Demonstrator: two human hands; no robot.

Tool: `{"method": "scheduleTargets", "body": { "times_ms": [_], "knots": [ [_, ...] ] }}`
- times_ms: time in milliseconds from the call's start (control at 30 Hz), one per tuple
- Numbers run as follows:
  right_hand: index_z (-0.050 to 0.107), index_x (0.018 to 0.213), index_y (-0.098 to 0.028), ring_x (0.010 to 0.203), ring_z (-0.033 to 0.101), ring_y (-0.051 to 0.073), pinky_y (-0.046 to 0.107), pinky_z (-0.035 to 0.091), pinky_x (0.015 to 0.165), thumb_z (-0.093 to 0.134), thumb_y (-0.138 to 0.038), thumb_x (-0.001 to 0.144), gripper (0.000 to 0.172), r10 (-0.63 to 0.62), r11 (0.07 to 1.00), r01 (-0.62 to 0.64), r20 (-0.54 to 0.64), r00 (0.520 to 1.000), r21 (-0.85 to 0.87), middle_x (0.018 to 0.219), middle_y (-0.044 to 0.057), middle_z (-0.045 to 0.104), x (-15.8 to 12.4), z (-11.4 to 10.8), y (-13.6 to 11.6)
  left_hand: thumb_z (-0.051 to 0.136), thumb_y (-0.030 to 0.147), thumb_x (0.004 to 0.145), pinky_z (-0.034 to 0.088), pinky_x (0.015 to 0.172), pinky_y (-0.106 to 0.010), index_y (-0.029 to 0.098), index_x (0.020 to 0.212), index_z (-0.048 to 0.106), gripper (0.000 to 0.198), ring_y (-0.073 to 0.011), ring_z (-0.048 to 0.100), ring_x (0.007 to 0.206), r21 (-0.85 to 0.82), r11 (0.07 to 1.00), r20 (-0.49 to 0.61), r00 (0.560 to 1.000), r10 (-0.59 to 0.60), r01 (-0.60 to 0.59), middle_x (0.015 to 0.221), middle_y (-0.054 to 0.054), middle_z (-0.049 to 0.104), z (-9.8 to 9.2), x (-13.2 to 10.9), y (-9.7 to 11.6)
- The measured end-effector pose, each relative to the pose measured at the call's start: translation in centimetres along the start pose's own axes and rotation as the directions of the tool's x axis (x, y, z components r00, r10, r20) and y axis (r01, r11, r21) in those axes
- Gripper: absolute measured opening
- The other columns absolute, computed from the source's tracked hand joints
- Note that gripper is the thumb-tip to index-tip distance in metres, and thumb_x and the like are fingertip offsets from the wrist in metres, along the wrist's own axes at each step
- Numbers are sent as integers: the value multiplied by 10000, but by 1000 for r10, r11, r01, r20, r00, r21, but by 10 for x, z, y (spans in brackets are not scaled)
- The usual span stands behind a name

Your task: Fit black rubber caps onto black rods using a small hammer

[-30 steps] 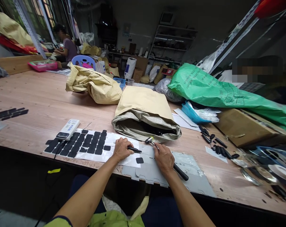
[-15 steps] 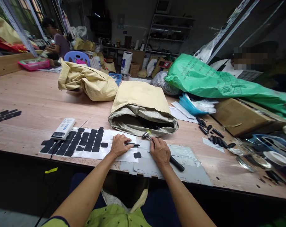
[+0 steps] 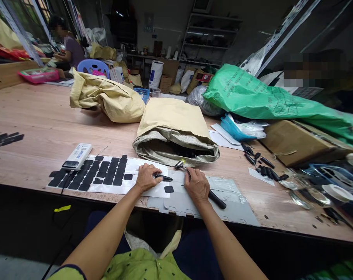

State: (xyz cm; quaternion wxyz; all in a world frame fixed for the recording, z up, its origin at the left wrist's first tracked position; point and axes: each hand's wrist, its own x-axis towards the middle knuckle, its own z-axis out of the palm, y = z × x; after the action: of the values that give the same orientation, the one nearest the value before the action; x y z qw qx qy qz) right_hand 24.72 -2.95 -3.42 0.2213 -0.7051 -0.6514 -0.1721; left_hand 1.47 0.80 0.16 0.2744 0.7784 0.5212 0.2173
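Black rod [image 3: 165, 177], pointing right, clamped by left fingers [image 3: 156, 170]; right fingers [image 3: 189, 175] grip a hammer [image 3: 217, 199] aimed away leftward.

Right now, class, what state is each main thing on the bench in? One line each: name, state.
Left hand, closed on the black rod
Black rod, held, pointing rightward
Right hand, closed on the hammer
Hammer, held aslant
Middle bag, lying down, mouth open toward the person
White device, face up
Green sack, lying partly over the cardboard box
Cardboard box, open or shut unclear
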Motion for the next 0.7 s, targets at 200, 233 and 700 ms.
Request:
{"method": "scheduleTargets", "body": {
  "times_ms": [200,233,700],
  "knots": [
    [671,1071,-192,810,496,185,295,335,723,511,-228,884,249,11,1000,-11,9,1000,0,866,47,617,0,-1,-2,762,372,752,346,886,-400,262,855,766,150,-240,516,954,11,999,7,999,-33,33,846,-12,674,0,2,2],
    [672,1070,-191,812,498,187,296,340,726,511,-229,884,249,15,1000,-15,13,1000,4,869,49,619,0,-1,-1,769,359,746,346,889,-398,262,858,764,148,-236,517,950,3,999,4,999,-36,36,847,-9,674,0,3,1],
    [648,1219,-225,929,683,179,306,541,834,501,-306,927,337,-69,767,-60,175,982,639,1096,53,723,-6,-57,-47,785,348,711,344,907,-396,275,848,768,156,-240,523,972,-27,998,-17,998,-54,54,872,-5,672,4,4,-2]
  ]
}}
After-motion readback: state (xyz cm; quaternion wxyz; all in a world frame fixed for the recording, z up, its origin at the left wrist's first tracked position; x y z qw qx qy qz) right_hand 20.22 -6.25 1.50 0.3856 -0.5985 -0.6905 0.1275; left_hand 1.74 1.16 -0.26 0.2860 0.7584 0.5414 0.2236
